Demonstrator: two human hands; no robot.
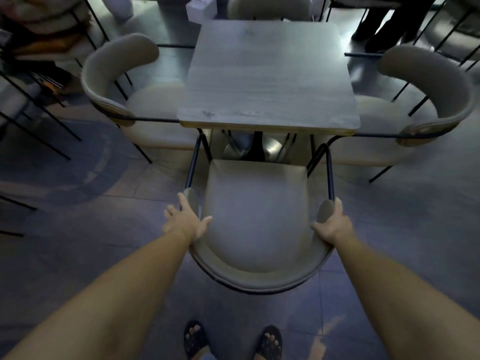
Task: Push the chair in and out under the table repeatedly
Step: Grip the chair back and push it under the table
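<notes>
The beige, round-backed upholstered chair on a thin black metal frame (255,219) stands just in front of the square grey wood-grain table (267,76), its seat almost wholly clear of the tabletop and only its front edge and front legs reaching the table's near side. The left hand (185,220) lies on the left end of the curved backrest with the fingers fairly open, more a press than a grip; the right hand (333,224) is wrapped around the right end, thumb inside. The chair looks to be at the outer end of a stroke, so the next move probably calls for an even, straight push from both arms toward the table. The rear legs are hidden beneath the seat, the table's base is dim and partly blocked, and the picture is soft with blur.
</notes>
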